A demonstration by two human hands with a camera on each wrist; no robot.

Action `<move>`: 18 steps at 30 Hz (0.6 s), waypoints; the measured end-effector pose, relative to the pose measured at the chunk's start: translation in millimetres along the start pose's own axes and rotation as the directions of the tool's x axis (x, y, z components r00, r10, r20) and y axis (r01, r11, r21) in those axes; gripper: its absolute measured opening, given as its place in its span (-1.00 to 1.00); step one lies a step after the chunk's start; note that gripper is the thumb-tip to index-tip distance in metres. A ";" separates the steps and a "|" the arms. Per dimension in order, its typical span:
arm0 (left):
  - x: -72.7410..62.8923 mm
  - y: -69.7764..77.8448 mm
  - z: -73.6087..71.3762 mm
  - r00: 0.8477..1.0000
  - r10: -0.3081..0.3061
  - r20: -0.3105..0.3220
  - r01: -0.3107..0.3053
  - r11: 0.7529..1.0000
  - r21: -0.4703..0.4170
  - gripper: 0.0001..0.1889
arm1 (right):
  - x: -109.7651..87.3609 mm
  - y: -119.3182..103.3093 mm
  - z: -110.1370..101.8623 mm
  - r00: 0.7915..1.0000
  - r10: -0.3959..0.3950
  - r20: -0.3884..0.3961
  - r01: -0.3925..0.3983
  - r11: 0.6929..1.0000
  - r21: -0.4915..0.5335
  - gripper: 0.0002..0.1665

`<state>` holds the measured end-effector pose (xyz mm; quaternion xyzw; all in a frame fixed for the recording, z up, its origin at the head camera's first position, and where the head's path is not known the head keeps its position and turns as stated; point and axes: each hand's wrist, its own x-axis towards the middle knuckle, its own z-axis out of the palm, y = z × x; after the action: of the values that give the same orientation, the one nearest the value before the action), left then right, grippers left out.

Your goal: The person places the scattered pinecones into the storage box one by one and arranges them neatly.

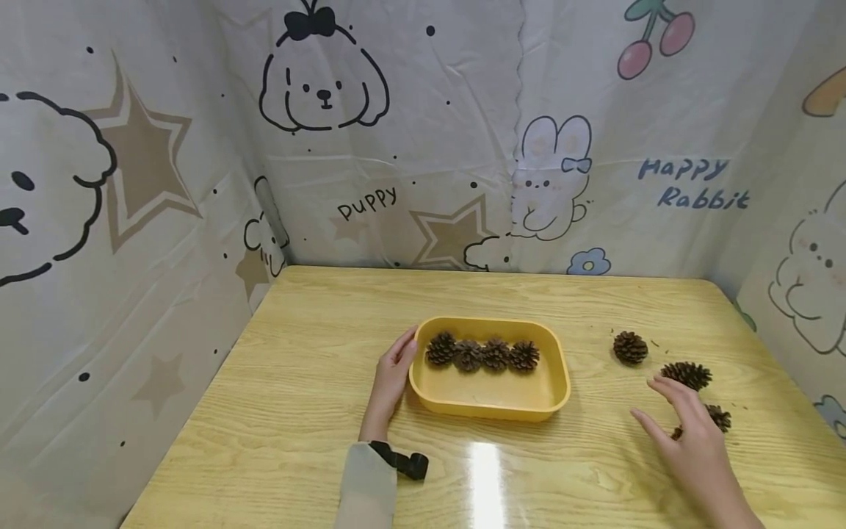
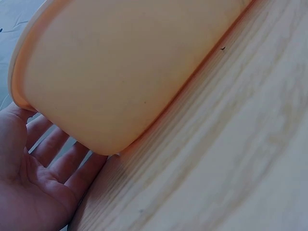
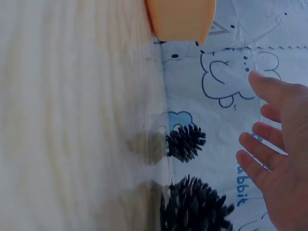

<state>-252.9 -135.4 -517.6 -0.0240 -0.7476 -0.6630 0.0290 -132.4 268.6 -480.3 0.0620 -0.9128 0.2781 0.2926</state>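
Note:
My left hand (image 1: 392,376) holds the left end of a yellow plastic tray (image 1: 489,411), its thumb at the rim (image 2: 21,103) and its fingers along the outer wall. Inside the tray, several brown pine cones (image 1: 468,355) stand in a row by the far wall. To the right of the tray, my right hand (image 1: 690,433) is over the table, thumb and fingers spread apart, holding nothing. Beyond its fingertips lies a pine cone (image 1: 687,373), and farther back another round pine cone (image 1: 630,347). Close beside the hand, pine cone parts (image 1: 719,417) show, partly covered by it.
Everything stands on a light wood-grain table (image 1: 317,330). Small dark crumbs (image 1: 654,343) lie around the loose pine cones. Printed cloth (image 1: 410,147) with cartoon animals hangs behind and along both sides of the table.

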 end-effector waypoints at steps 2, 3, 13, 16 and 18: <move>-0.3 1.3 0.2 1.000 -0.007 0.000 0.007 1.000 -0.011 -0.50 | -5.0 3.5 -4.7 1.000 0.021 0.008 -0.021 1.000 -0.014 -0.34; -0.5 1.6 0.2 1.000 -0.004 0.001 0.004 1.000 -0.010 -0.50 | -7.6 5.3 -6.6 1.000 0.030 0.007 -0.030 0.999 -0.020 -0.34; -5.6 14.0 -0.9 1.000 -0.028 0.011 0.028 1.000 0.003 -0.51 | -29.7 19.9 -22.8 0.980 0.189 0.064 -0.182 0.978 -0.100 -0.39; -5.7 16.0 -1.4 0.999 -0.044 0.015 0.044 0.999 -0.005 -0.51 | -34.4 24.3 -26.3 0.973 0.218 0.073 -0.207 0.969 -0.132 -0.40; -3.6 11.7 -1.2 0.999 -0.043 0.013 0.043 0.999 -0.001 -0.51 | -37.2 27.0 -28.2 0.970 0.234 0.070 -0.221 0.963 -0.153 -0.41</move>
<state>-248.5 -135.2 -506.2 -0.0123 -0.7478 -0.6638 0.0097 -95.3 304.7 -495.2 -0.0523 -0.9434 0.2404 0.2223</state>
